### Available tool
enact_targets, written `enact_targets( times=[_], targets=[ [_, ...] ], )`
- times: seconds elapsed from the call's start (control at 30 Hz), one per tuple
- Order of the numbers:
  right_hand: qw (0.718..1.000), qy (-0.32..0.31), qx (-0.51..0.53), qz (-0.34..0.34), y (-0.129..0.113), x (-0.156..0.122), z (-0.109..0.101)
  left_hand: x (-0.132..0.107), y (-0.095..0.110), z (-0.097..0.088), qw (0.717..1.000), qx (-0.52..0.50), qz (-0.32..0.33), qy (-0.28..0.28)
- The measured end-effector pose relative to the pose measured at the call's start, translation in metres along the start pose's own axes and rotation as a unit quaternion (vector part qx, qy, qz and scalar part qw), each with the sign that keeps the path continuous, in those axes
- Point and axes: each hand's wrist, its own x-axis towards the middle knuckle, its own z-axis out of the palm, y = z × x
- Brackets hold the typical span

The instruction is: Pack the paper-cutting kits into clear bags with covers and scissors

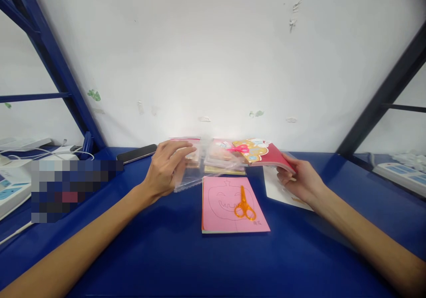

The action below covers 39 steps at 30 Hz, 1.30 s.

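The left hand (163,170) curls around a clear plastic packet (190,170), fingers bent; the right hand (299,179) pinches a red booklet (270,156). Between them, orange scissors (244,205) lie on a pink pumpkin-outline booklet (219,204) on the blue counter (140,249).

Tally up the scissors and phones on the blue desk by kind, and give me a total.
Orange scissors: 1
Pink scissors: 1
Phone: 1
Total: 3
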Motion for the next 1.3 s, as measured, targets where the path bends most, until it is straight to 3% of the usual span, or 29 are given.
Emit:
enact_targets(
  times=[0.2,0.27,0.37,0.47,0.67,0.8,0.93,1.0,1.03,1.1,1.23,1.3],
  targets=[
    [1.000,-0.015,0.003,-0.010,-0.003,0.000,-0.004,0.001,-0.004,-0.001,0.996,0.057,-0.057,0.025],
    [0.999,-0.039,-0.019,-0.024,-0.003,0.004,-0.007,-0.001,-0.008,0.001,0.992,0.086,-0.095,-0.018],
    [0.996,-0.069,-0.036,-0.037,-0.002,0.007,-0.010,-0.008,-0.015,0.006,0.972,0.122,-0.151,-0.132],
    [0.998,-0.052,0.003,-0.034,-0.003,0.004,-0.006,-0.018,-0.022,0.012,0.953,0.127,-0.165,-0.221],
    [0.998,-0.030,0.047,-0.035,-0.008,-0.004,0.002,-0.028,-0.026,0.017,0.933,0.113,-0.174,-0.296],
    [0.999,-0.038,0.015,-0.034,-0.004,-0.006,0.005,-0.025,-0.023,0.015,0.941,0.101,-0.169,-0.275],
    [0.997,-0.055,-0.039,-0.046,0.005,-0.011,0.007,-0.010,-0.009,0.006,0.973,0.048,-0.150,-0.169],
    [0.991,-0.092,-0.085,-0.056,0.010,-0.015,0.009,0.000,0.006,0.002,0.974,-0.020,-0.165,-0.155],
    [0.986,-0.114,-0.110,-0.060,0.012,-0.017,0.009,0.004,0.016,0.000,0.965,-0.067,-0.192,-0.167],
    [0.976,-0.151,-0.146,-0.061,0.018,-0.022,0.011,0.010,0.036,0.000,0.916,-0.187,-0.275,-0.223],
    [0.959,-0.192,-0.202,-0.059,0.032,-0.030,0.015,0.011,0.068,0.008,0.733,-0.474,-0.395,-0.285],
    [0.947,-0.210,-0.237,-0.055,0.038,-0.033,0.017,0.010,0.075,0.010,0.666,-0.537,-0.432,-0.285]
  ],
)
